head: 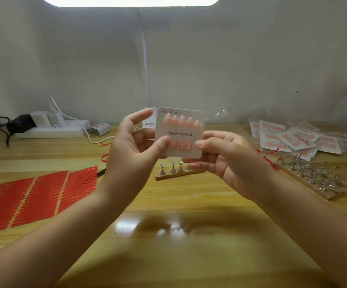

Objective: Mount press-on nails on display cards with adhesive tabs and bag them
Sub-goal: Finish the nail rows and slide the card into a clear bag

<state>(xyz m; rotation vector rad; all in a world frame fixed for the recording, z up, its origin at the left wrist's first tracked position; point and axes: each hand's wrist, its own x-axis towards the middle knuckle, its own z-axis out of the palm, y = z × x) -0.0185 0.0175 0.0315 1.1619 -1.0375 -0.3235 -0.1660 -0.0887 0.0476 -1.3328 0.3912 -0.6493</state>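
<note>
I hold a white display card [180,133] printed "Handmade Nail" up above the table, between both hands. Two rows of pink press-on nails [182,121] sit on it, one above the print and one below. My left hand [136,142] pinches its left edge, thumb on the front. My right hand [220,154] pinches the right edge, thumb on the front too. A clear bag [216,115] sticks out behind the card's upper right corner. Red adhesive tab sheets [31,194] lie flat at the left.
A pile of bagged nail cards [297,138] lies at the right. A wooden strip with metal nail stands [174,171] sits under the card; a larger rack of stands [316,177] is at right. A power strip [52,129] with chargers and a lamp stem [145,65] stand at the back.
</note>
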